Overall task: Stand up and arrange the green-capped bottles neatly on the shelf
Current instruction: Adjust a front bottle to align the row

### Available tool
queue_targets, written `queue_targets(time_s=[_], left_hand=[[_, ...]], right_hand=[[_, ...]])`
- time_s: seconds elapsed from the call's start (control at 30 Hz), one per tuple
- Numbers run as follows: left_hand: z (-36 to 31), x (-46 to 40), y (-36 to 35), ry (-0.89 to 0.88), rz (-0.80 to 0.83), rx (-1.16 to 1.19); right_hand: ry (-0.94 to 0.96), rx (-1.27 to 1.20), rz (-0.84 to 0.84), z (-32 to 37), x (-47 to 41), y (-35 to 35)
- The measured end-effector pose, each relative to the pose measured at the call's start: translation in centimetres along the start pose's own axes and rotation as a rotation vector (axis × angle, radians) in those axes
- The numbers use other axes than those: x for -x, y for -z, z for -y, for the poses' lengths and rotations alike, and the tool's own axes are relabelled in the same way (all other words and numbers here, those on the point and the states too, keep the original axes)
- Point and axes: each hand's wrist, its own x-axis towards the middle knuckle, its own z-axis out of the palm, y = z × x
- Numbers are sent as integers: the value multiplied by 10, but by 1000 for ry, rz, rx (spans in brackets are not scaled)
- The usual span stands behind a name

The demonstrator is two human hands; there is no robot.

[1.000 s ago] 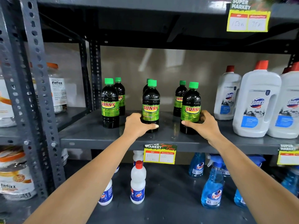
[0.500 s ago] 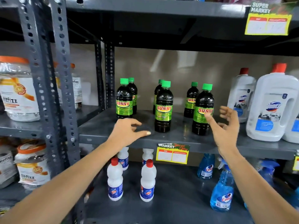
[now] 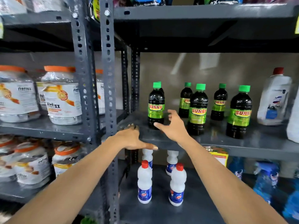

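Fingers [image 3: 172, 114] of both hands spread, grasping nothing, green-capped bottles [image 3: 198, 109] upright, caps up

Green-capped bottles [image 3: 198, 109]: bright green caps, near-black contents, lime-green labels with red "SUNNY" on yellow band. Shelf [image 3: 258, 143]: dark grey metal; perforated uprights [image 3: 107, 78] same grey. Wall behind shelf [image 3: 210, 67]: dull beige. Jars [image 3: 62, 96]: clear, orange lids, white labels with orange swirl. Small bottles [image 3: 144, 183] below: white, red caps, blue labels. Spray bottles [image 3: 265, 178]: blue. Large jug [image 3: 275, 97]: white, red cap, blue label patch. Price tag [image 3: 218, 155]: yellow and red.
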Motion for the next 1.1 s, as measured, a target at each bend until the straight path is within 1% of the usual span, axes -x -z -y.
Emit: queue_targets(time_s=[0.07,0.17,0.33,0.5,0.67,0.83,1.0,1.07,1.1], left_hand=[[-2,4,2,-49,-2,18],[2,2,-1,-64,-52,20],[7,-2,-4,-64,-67,16],[7,-2,-1,-58,-27,17],[7,-3,-3,-46,-21,16],[8,-4,-6,-32,-68,-8],[7,-4,-8,4,-81,-9],[7,-3,-10,0,-123,-12],[6,0,-11,3,-151,-8]], right_hand=[[-119,-39,47,3,-19,-10],[-172,-23,58,-4,-38,-21],[-148,-11,27,-16,-41,-22],[-126,-51,158,-19,-34,-11],[-91,-78,172,-21,-31,-12],[-83,-65,172,-16,-26,-12],[-97,-56,186,-19,-27,-12],[-81,-22,175,-16,-23,-12],[-72,-27,144,-12,-22,-12]])
